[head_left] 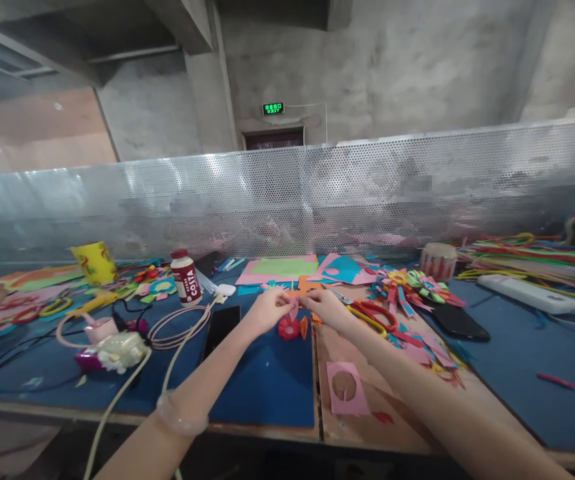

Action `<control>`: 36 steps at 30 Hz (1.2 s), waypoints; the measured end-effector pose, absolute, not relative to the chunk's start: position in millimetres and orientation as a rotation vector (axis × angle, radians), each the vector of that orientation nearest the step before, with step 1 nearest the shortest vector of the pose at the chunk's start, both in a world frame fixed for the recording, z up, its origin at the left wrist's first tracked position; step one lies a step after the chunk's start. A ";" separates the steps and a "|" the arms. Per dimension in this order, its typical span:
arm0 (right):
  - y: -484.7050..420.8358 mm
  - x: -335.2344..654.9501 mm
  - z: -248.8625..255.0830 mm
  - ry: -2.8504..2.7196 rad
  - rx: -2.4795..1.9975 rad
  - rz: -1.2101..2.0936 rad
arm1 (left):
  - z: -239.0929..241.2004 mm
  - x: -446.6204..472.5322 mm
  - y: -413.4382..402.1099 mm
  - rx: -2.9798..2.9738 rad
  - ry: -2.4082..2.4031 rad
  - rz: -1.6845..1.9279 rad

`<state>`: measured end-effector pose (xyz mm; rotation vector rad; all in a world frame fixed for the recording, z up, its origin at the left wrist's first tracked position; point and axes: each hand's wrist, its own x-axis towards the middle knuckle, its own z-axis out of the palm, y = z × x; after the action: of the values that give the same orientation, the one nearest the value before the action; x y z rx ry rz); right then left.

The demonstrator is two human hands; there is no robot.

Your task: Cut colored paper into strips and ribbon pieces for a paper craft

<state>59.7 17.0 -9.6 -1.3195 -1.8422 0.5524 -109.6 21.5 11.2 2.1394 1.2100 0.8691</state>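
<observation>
My left hand (269, 308) and my right hand (325, 308) meet over the middle of the table, fingers pinched together on a small pink paper piece (294, 306) between them. Just below the hands lies a red paper flower (289, 327) with an orange petal (304, 326) on the blue mat (267, 380). A pink paper sheet with a cut-out hole (346, 388) lies on the bare wood nearer to me. Red-handled scissors (375, 313) rest right of my right hand.
A Costa bottle (185, 277), yellow cup (94, 262), black phones (221, 325) (456, 321), white cables (172, 330), coloured paper sheets (280, 268), paper flowers (410, 285), pipe cleaners (527, 257) and a white power strip (527, 293) crowd the table. A perforated metal screen (317, 193) stands behind.
</observation>
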 end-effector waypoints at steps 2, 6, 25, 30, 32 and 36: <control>14.9 60.7 -9.9 -1.865 -1.365 0.475 | 12.5 -114.1 21.9 2.134 1.244 0.869; 15.0 60.1 -17.3 -1.922 -1.500 0.383 | 12.3 -127.1 24.6 2.103 1.325 0.807; 51.7 40.3 -3.9 -2.013 -1.352 0.690 | 2.3 -161.3 46.4 1.979 1.581 0.762; 70.2 1.5 -16.6 -2.102 -1.279 0.668 | -5.6 -170.1 47.7 2.175 1.711 0.654; 75.0 -8.7 -19.7 -2.115 -1.309 0.662 | -7.9 -172.0 48.9 2.235 1.758 0.606; 82.0 -17.6 -14.6 -2.082 -1.360 0.663 | -6.3 -174.4 51.6 2.244 1.823 0.518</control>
<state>-17.6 82.0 -14.6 -1.3601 -2.0818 0.6625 -174.4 51.6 -6.3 2.2439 1.8234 0.5175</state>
